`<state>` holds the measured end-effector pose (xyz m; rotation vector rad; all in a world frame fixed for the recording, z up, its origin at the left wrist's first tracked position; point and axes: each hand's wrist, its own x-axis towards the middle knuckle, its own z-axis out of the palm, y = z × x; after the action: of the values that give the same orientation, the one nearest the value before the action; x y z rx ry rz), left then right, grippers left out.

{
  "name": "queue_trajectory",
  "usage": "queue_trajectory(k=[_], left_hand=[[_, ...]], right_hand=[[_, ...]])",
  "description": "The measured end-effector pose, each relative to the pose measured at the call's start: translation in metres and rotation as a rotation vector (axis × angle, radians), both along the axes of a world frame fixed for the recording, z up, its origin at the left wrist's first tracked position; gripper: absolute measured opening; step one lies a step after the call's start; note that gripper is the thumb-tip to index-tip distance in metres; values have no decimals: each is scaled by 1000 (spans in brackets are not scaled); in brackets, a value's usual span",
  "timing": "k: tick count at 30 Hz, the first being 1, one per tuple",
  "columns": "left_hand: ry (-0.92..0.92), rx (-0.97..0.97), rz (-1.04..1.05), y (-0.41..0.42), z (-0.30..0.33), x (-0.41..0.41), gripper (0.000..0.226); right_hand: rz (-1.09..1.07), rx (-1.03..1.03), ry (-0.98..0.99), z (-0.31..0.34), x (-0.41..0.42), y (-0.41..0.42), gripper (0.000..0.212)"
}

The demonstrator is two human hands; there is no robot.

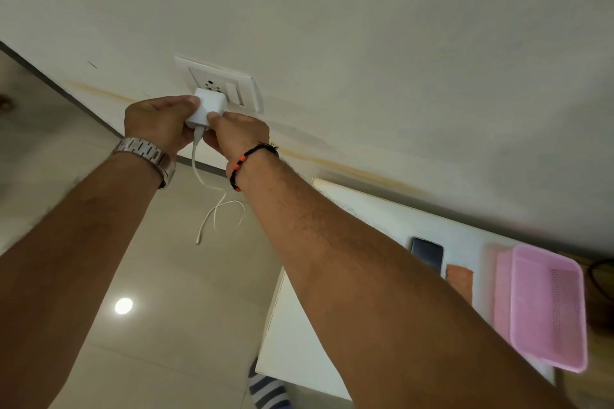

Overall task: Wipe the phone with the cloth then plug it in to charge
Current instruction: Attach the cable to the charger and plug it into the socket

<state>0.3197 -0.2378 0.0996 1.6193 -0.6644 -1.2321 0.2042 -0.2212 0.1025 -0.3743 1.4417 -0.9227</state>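
Seeing a pink plastic basket [548,305] and orange cloth [460,279] beside the dark phone [427,254] on the white counter [365,216], well apart from my hands, left hand [156,121] and right hand [237,133] fingers gripping the white charger block [207,108] at the wall socket [219,85], white cable [212,202] dangling.

Counted in view: two hands, left hand [159,123] and right hand [237,134]; one charger [206,107]; one cable [212,196]; one wall socket [217,83]; one phone [427,254]; one cloth [460,280]; one pink basket [548,309]; one table [299,325]; one wristwatch [146,153]; one bracelet [247,161].
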Motion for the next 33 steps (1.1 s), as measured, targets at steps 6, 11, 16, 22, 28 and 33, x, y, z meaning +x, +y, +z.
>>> queue_trajectory(k=[6,11,16,22,28,33], left_hand=[[-29,44,36,-10,3,-4,6],[-9,71,55,-15,4,-9,7],[172,134,15,5,2,-9,48],[316,259,-71,55,-17,-22,112],[291,373,-101,127,-55,-49,113],[200,364,-85,174,-62,-96,40]], right_hand=[[51,1,74,10,1,-8,17],[61,-13,90,12,-1,-12,17],[71,-37,117,11,-2,3,22],[128,86,127,-8,-9,36,34],[116,178,191,-39,-49,81,26],[75,441,306,-49,-97,139,36]])
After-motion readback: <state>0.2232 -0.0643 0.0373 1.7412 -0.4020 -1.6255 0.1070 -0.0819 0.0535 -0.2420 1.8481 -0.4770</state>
